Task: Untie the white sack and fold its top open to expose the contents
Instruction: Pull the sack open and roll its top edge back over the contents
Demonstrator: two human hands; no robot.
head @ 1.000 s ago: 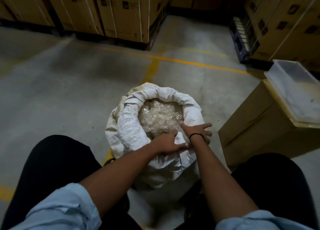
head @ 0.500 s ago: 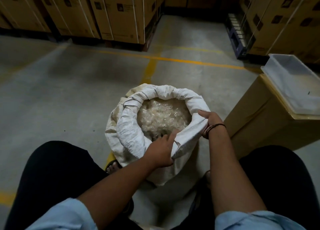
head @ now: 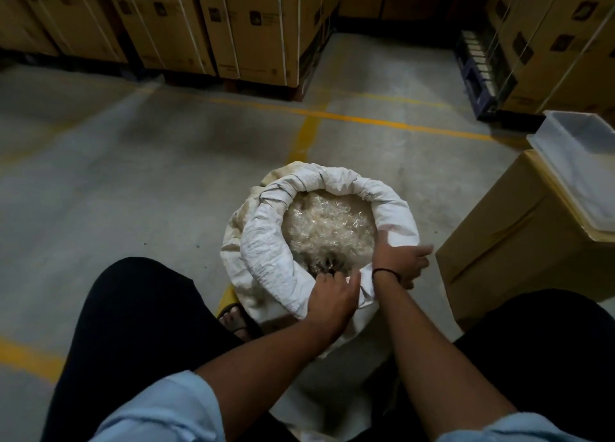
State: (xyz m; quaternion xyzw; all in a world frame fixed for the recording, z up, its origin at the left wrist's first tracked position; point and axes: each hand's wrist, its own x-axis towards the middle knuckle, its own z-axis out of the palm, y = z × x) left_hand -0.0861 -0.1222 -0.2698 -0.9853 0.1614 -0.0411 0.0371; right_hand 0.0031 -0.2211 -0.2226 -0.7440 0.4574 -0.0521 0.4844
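The white sack [head: 266, 252] stands on the floor between my knees, its top rolled outward into a thick cuff. Inside it lies a heap of small clear plastic pieces [head: 329, 228]. My left hand [head: 332, 297] grips the near edge of the rolled cuff, fingers curled over the fabric. On the right side of the rim rests my right hand [head: 399, 258], with a dark band on its wrist, thumb inside the opening and fingers spread over the outside of the cuff.
A brown cardboard box [head: 506, 235] stands close on the right with a translucent plastic bin [head: 579, 172] on top. Stacked cartons [head: 233, 25] line the back. A dark pallet [head: 479, 72] lies back right. Yellow lines [head: 366, 118] cross the concrete floor.
My right hand slid along the right rim toward me. My left hand shifted on the near edge, and the cuff there sits lower and flatter.
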